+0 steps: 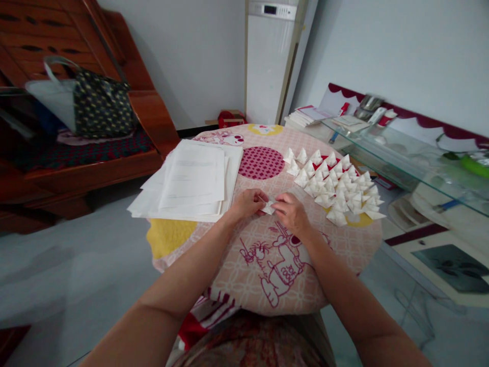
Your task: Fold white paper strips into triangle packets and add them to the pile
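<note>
A small folded white paper piece (269,206) is pinched between my two hands, just above the patterned cloth (229,265) of the round table. My left hand (249,203) grips its left side with closed fingers. On the opposite edge, the fingers of my right hand (291,210) are closed on the same paper. To the right stand several rows of pointed folded paper shapes (336,178), some over something red. A stack of white paper sheets (193,176), faintly printed on top, lies at the table's left.
A wooden bench (148,120) with a dotted bag (103,102) is at the left. Behind the table stands a white upright appliance (269,61). A glass-topped cabinet (412,153) with assorted items runs close along the right side.
</note>
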`<control>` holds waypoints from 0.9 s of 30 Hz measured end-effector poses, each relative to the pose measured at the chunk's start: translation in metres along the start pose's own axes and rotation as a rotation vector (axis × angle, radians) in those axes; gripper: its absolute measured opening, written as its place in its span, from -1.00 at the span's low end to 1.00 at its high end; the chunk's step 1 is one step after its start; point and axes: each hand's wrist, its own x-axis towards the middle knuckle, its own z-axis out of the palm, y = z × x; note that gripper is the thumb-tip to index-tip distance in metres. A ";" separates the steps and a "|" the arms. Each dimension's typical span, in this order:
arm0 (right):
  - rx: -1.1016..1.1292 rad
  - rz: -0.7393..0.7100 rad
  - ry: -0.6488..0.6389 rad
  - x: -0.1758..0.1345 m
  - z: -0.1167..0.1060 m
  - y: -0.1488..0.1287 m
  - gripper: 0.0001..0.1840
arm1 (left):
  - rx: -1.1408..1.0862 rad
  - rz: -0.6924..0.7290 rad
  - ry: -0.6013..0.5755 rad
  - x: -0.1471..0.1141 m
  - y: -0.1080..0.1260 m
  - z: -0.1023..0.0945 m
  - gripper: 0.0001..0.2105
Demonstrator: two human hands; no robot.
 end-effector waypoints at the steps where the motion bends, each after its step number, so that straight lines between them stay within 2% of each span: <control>1: -0.037 -0.022 -0.019 -0.001 0.000 -0.001 -0.75 | 0.042 0.007 0.005 0.000 0.000 0.000 -0.86; 4: -0.118 -0.077 -0.081 -0.002 0.002 -0.003 -0.74 | 0.216 0.052 0.024 -0.002 0.002 0.001 -0.85; 9: -0.150 -0.129 -0.177 -0.002 0.006 -0.003 -0.70 | 0.538 0.238 0.105 -0.004 0.005 -0.002 -0.88; 14: -0.073 -0.103 -0.138 -0.003 0.009 -0.003 -0.71 | 0.458 0.176 0.055 -0.001 0.004 -0.010 -0.89; 21: 0.025 -0.085 -0.053 -0.003 0.005 -0.003 -0.52 | 0.291 0.071 0.008 0.004 -0.004 -0.010 -0.85; 25: 0.086 -0.033 0.086 0.000 -0.004 0.005 -0.47 | 0.381 0.097 0.010 0.001 0.001 -0.002 -0.83; 27: 0.117 -0.002 0.096 0.001 -0.008 0.009 -0.52 | 0.484 0.155 0.047 -0.001 0.005 0.001 -0.83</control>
